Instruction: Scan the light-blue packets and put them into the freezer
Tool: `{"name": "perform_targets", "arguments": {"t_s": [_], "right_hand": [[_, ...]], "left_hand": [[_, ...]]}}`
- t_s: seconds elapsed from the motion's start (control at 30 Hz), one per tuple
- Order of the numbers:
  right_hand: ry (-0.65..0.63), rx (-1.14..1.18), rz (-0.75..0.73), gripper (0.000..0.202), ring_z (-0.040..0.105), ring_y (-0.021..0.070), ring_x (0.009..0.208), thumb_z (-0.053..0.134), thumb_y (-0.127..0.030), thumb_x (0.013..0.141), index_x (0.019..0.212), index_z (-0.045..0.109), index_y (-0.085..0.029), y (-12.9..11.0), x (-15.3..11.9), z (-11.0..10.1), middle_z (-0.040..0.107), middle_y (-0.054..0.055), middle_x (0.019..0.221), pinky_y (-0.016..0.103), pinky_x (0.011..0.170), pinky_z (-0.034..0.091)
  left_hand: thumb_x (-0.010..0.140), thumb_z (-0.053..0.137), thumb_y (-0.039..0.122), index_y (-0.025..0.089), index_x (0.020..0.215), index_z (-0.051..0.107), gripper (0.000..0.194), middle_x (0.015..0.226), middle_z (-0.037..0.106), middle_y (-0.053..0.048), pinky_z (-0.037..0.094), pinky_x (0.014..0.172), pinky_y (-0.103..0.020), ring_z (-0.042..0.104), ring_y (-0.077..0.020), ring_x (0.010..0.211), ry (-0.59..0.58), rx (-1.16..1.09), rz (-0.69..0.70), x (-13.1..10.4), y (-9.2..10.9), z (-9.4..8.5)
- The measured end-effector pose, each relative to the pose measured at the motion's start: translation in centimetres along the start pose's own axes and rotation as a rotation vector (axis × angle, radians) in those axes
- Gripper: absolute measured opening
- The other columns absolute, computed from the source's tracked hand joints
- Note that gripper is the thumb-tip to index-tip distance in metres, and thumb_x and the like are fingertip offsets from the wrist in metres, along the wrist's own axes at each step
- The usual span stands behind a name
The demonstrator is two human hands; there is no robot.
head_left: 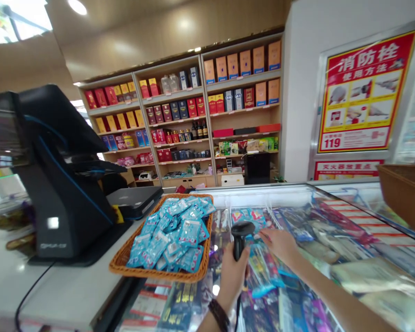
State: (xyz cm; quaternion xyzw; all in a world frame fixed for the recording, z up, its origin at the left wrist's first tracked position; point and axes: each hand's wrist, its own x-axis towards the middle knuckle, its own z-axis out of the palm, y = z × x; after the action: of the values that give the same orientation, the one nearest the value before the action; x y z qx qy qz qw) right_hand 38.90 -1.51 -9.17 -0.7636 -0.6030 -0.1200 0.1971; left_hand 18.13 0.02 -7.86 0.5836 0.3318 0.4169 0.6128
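My left hand (233, 269), with a dark bracelet at the wrist, is wrapped round the handle of a black barcode scanner (241, 229). The scanner is upright, its head above my fist, and a dark cord hangs below. To its right, my right hand (281, 246) reaches in with its fingers bent together near the scanner head. Blur hides what those fingers hold, if anything. Just below them shows a colourful packet with blue ends (261, 267); I cannot tell whether it lies on or under the glass. Left of my hands stands a wicker basket (115, 265) full of blue sachets (173, 235).
Both hands are over a glass-topped freezer (359, 263) of packaged goods. A black checkout terminal (69, 198) and a flat dark box (136, 201) stand on the left counter (72, 295). A brown basket (406, 196) sits at right. Stocked shelves (207, 115) line the back wall.
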Motion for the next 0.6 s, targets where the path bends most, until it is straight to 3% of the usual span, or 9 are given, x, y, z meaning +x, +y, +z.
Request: {"name": "perform_targets", "arguments": {"t_s": [0.13,0.23,0.33,0.5,0.6], "right_hand": [[0.042,0.116,0.041,0.032,0.079,0.0311,0.091,0.050,-0.035,0.099,0.110,0.079,-0.025,1.6,-2.2,-0.8,0.085,0.008,0.094,0.040,0.080,0.060],[0.067,0.221,0.013,0.045,0.069,0.0335,0.121,0.060,-0.041,0.091,0.130,0.070,-0.021,2.7,-1.6,-0.5,0.079,0.012,0.123,0.048,0.106,0.052],[0.032,0.334,-0.028,0.051,0.061,0.0369,0.133,0.065,-0.041,0.082,0.128,0.071,-0.019,3.2,-0.6,0.5,0.072,0.016,0.137,0.051,0.113,0.047],[0.039,0.530,-0.025,0.039,0.064,0.0396,0.130,0.067,-0.043,0.072,0.106,0.072,-0.025,3.3,-1.0,1.4,0.076,0.016,0.128,0.055,0.114,0.046],[0.100,0.669,0.067,0.041,0.073,0.0406,0.111,0.066,-0.047,0.071,0.105,0.068,-0.025,3.6,-1.9,1.5,0.080,0.016,0.114,0.056,0.100,0.056]], "left_hand": [[0.067,0.072,0.079,0.021,0.080,0.052,0.063,0.044,0.042,0.011,0.027,0.038,-0.021,0.037,-0.0066,0.034,-0.004,0.013,0.032,-0.4,0.7,-0.3],[0.065,0.073,0.079,0.021,0.079,0.051,0.063,0.045,0.042,0.011,0.027,0.038,-0.021,0.038,-0.0064,0.035,0.011,0.032,0.039,-0.6,1.0,-0.6],[0.067,0.073,0.078,0.021,0.079,0.051,0.062,0.045,0.041,0.011,0.027,0.038,-0.022,0.038,-0.0066,0.035,0.014,0.048,0.043,-0.8,1.0,-0.8],[0.072,0.072,0.074,0.021,0.081,0.051,0.058,0.047,0.042,0.011,0.028,0.039,-0.022,0.040,-0.0069,0.036,-0.002,0.079,0.059,-1.0,0.6,-0.7],[0.073,0.072,0.074,0.021,0.083,0.052,0.057,0.048,0.042,0.010,0.028,0.039,-0.022,0.040,-0.0071,0.036,-0.020,0.082,0.066,-1.2,0.6,-0.5]]}}
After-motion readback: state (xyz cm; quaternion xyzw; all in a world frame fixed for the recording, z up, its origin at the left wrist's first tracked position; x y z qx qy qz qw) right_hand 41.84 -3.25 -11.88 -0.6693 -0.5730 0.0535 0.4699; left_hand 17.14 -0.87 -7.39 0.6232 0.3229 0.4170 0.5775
